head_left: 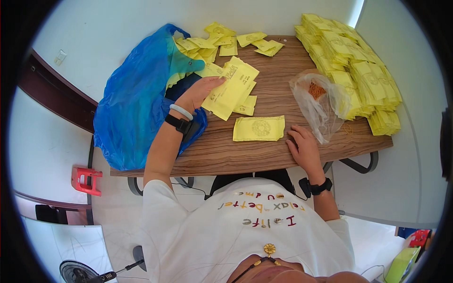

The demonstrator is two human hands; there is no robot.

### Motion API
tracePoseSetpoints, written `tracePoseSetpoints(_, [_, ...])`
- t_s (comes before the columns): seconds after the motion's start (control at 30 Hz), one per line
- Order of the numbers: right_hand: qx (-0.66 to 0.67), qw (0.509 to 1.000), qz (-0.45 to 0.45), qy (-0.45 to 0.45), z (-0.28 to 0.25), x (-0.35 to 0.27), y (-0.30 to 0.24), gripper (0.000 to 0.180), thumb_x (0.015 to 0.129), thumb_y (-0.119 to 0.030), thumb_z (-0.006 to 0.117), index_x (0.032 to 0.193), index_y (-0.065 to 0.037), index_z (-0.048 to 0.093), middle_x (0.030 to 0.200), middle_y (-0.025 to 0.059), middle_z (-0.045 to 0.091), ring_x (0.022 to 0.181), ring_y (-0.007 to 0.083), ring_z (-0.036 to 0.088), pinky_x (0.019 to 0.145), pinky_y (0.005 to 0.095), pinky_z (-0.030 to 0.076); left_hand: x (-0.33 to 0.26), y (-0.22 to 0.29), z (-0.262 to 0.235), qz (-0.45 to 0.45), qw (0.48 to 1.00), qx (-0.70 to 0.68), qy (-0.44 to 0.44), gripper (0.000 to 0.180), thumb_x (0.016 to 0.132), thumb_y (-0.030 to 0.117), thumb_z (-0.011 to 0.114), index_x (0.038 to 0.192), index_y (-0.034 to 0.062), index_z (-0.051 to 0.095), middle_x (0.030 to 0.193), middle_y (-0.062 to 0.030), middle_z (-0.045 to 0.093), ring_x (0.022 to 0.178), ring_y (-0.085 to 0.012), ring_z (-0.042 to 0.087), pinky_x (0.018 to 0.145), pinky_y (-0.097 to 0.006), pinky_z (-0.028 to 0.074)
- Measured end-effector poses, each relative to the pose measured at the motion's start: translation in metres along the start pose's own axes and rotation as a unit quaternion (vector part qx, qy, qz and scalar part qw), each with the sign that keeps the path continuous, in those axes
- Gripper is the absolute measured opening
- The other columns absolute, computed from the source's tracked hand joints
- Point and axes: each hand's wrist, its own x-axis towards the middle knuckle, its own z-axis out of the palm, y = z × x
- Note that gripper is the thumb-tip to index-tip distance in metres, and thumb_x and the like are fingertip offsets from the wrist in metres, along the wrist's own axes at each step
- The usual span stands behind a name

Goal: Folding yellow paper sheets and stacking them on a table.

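Observation:
My left hand (200,93) is closed on the edge of a yellow paper packet (232,89), held tilted above the table. Partly under it, more yellow packets (246,105) show; whether they are also in the hand, I cannot tell. Another yellow packet (258,128) with a round printed pattern lies flat near the table's front edge. Just right of it, my right hand (305,145) rests on the wood, fingers loosely bent and apart, holding nothing. A large blue plastic bag (134,99) with yellow packets at its mouth lies beside my left forearm.
Loose yellow packets (217,35) are scattered along the back of the wooden table (278,75). Bundled packets (351,66) form a tall stack at the right. A clear plastic bag (314,106) holds orange-brown rubber bands. A red stool (87,179) stands on the floor at left.

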Motion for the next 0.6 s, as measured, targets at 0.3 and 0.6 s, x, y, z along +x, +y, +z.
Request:
tracePoseSetpoints(0.3, [0.113, 0.991, 0.076, 0.013, -0.014, 0.012, -0.009, 0.024, 0.092, -0.007, 0.068, 0.115, -0.002, 0.066, 0.121, 0.0139, 0.067, 0.102, 0.0284, 0.068, 0.087, 0.0346, 0.054, -0.001, -0.013, 0.037, 0.124, 0.901, 0.414, -0.029, 0.031, 0.103, 0.029, 0.059, 0.126, 0.0081, 0.065, 0.103, -0.0061, 0.074, 0.085, -0.0154, 0.071, 0.068, -0.031, 0.056])
tracePoseSetpoints(0.6, [0.193, 0.974, 0.104, 0.059, 0.004, 0.033, -0.005, 0.026, 0.096, -0.005, 0.062, 0.122, -0.002, 0.063, 0.11, 0.0135, 0.071, 0.092, 0.0237, 0.07, 0.078, 0.031, 0.054, -0.038, -0.074, 0.115, 0.327, 0.589, 0.739, 0.019, 0.04, 0.096, 0.027, 0.063, 0.134, 0.0153, 0.062, 0.115, -0.011, 0.069, 0.088, -0.0284, 0.067, 0.07, -0.038, 0.054])
